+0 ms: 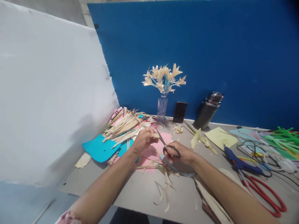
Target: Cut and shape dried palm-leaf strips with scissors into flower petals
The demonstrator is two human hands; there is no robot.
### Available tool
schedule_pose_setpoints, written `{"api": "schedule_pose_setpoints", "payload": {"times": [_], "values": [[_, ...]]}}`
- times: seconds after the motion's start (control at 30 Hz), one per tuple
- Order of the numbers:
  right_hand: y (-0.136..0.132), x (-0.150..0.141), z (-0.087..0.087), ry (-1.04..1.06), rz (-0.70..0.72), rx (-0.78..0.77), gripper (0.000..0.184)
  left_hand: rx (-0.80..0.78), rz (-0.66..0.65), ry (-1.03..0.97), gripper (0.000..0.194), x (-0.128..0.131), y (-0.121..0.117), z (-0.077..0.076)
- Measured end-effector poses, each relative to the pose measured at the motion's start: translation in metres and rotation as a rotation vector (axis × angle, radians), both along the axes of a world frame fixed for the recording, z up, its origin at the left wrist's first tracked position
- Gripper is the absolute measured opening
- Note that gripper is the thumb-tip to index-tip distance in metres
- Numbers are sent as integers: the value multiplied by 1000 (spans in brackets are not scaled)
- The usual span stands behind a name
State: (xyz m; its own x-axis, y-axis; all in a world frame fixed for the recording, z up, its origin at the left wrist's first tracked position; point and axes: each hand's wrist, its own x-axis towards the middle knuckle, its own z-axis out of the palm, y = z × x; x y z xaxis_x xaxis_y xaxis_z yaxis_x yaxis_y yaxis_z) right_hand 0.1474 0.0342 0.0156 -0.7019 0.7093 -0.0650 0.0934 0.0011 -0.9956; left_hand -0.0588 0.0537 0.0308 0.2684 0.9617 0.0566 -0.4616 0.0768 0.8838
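The left hand (144,140) pinched a small pale strip (156,135) above the pink paper (151,151), and just to its right the right hand (181,152) gripped black-handled scissors (165,144), blades by the strip, though contact could not be told. The step looked like trimming, and the next move seemed to call for a steady pinch while cutting. Behind, neither the clear bottle (162,109) nor, farther right, the dark flask (206,112) bore readable writing.

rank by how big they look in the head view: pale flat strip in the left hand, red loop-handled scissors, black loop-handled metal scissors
1. Red scissors
2. Black metal scissors
3. Pale flat strip
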Motion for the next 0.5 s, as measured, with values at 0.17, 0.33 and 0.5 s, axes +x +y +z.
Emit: {"api": "schedule_pose_setpoints", "payload": {"times": [0.17, 0.33, 0.5], "values": [[2, 1, -3, 1, 18, -5, 43, -5, -23, 28, 12, -2, 1, 0], [2, 1, -3, -1, 27, -49, 37, 1, -17, 34, 11, -2, 0, 2], [3, 1, -3, -27, 16, -41, 30, -10, -7, 48, 12, -2, -2, 7]]}}
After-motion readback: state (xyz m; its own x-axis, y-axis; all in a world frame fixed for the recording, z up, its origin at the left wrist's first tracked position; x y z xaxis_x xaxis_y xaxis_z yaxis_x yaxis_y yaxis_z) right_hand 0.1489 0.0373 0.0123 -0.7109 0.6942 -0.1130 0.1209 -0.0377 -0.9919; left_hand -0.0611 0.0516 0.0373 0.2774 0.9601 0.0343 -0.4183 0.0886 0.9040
